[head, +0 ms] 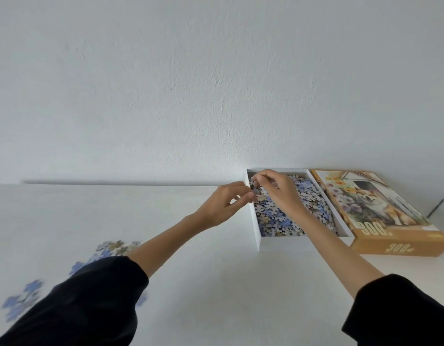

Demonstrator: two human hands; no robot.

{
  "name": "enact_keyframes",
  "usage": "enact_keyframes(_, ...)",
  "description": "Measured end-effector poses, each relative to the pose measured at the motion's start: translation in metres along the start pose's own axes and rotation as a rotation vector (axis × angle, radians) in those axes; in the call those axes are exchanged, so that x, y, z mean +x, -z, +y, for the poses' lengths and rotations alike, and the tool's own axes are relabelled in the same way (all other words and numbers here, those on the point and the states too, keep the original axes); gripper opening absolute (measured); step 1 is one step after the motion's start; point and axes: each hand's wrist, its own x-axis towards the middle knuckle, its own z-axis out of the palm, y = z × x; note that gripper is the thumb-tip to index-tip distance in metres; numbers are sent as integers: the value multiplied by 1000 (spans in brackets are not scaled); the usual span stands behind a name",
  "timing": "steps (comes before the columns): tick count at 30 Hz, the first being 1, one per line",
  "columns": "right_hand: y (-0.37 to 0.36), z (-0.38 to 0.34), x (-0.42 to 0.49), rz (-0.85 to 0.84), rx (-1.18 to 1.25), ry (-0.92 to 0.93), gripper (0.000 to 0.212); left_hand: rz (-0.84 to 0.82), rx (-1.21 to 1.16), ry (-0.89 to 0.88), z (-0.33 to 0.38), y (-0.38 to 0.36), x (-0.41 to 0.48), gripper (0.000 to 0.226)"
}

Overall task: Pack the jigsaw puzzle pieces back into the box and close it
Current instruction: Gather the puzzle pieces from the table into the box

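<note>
You can read only one number: "300", in pale figures on the top face of the orange box lid (380, 203) at the right of the frame. It appears again on the lid's near side wall (a small mark follows it, too blurred to read).

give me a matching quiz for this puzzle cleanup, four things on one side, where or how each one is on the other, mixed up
Things
1 white box tray
2 lid
3 loose pieces
4 right hand

Place or state
a lying picture up, right of the tray
b spread at the near left of the table
c pinching a small cluster over the tray
d holding a heap of pieces

Pairs: 1-d, 2-a, 3-b, 4-c
</note>
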Motion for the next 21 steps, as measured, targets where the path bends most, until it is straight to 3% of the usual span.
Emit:
enact_keyframes(6, -59, -58, -15, -94, 66, 36, 15, -3, 96, 37, -5, 57, -76, 20)
enact_keyframes(16, -192, -129, -79, -356, 53, 85, 12, 23, 342, 173, -39, 149, -245, 30)
enact_keyframes(18, -214, -134, -96, -452, -3, 112, 28, 55, 393, 224, -49, 164, -280, 35)
enact_keyframes(21, -233, -136, -124, -585, -160, 143, 71, 73, 501, 343, -64, 180, -330, 50)
